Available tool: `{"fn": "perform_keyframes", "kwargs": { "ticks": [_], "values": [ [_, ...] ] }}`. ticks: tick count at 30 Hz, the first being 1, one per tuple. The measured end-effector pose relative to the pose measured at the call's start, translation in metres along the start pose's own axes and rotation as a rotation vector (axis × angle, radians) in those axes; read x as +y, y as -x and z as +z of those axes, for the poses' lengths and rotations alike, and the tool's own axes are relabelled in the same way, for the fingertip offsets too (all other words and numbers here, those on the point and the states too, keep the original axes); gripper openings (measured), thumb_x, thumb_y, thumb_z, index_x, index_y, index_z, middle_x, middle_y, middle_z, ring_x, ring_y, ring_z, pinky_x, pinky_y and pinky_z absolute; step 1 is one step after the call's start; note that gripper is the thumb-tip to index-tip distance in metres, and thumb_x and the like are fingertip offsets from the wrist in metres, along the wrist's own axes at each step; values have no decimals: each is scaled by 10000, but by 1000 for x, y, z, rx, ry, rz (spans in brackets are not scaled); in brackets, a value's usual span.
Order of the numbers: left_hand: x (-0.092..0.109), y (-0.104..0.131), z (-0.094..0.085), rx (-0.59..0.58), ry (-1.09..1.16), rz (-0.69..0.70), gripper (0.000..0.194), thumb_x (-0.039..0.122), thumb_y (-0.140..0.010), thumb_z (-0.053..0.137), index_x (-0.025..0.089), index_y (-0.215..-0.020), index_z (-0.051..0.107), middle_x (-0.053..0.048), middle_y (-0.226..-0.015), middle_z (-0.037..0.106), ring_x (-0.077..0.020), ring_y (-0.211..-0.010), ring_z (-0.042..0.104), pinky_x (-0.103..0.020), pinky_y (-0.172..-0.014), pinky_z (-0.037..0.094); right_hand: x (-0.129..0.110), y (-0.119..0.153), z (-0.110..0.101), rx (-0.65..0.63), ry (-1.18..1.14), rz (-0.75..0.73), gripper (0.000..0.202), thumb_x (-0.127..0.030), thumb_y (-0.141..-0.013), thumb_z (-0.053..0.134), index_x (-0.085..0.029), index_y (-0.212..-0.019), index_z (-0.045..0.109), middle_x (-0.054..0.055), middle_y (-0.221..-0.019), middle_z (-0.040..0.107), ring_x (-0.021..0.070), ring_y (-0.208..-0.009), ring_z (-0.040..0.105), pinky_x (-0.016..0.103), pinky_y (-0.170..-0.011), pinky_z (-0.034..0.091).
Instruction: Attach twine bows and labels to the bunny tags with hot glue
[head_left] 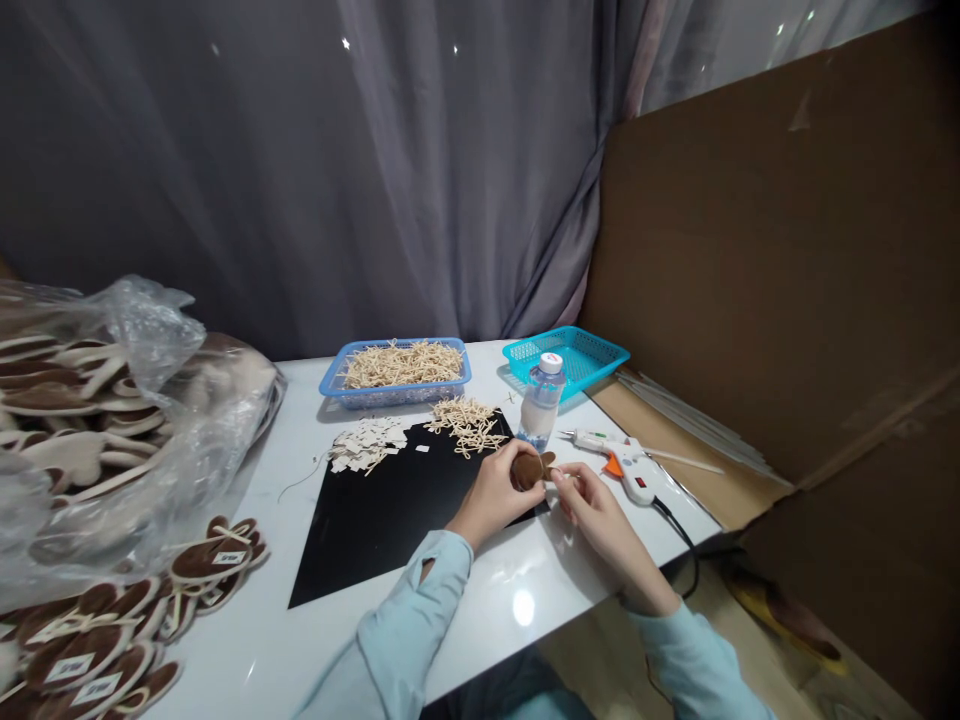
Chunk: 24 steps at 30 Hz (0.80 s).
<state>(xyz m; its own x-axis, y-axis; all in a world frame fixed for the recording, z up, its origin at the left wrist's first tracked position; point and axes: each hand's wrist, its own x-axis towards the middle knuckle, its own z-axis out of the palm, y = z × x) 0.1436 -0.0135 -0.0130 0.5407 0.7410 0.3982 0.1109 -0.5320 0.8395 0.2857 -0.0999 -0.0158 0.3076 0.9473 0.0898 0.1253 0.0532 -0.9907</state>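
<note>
The 2 hands, left (499, 492) and right (592, 510), curl round a brown piece (528, 470) above the surface (480, 640)'s near edge; it looks light, soft, bendable, best pinched by its rim.

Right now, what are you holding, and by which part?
The left hand holds a brown piece by its rounded edge; the right hand is at its other end.

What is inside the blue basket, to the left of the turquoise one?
The blue basket holds a heap of thin, pale pieces. Its bottom and anything beneath the heap are hidden.
</note>
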Motion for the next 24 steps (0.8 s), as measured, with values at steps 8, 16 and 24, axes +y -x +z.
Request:
{"fn": "perform_keyframes", "kwargs": {
  "ticks": [8,16,24],
  "values": [
    [-9,-1,-2,-108,194,-172,308,248,-725,706,165,-1008,617,-36,-894,689,-160,-751,629,-255,-635,459,-30,3,-21,-121,437,-159,291,-435,-880,576,-197,-739,665,-8,-580,541,155,-557,458,275,-524,306],
    [5,12,-2,-525,409,-269,375,322,-666,806,136,-971,693,-67,-808,729,-185,-732,682,-287,-654,504,-27,-6,-25,170,257,-202,336,-522,-875,557,-211,-975,634,93,-1052,649,236,-933,589,328,-752,459],
    [12,19,-1,-907,623,-392,463,344,-586,872,148,-977,720,-112,-891,752,-246,-833,715,-350,-718,532,-37,18,-9,-282,32,-26,316,-505,-811,658,-204,-874,732,56,-844,735,233,-804,682,349,-747,544]
  ]
}}
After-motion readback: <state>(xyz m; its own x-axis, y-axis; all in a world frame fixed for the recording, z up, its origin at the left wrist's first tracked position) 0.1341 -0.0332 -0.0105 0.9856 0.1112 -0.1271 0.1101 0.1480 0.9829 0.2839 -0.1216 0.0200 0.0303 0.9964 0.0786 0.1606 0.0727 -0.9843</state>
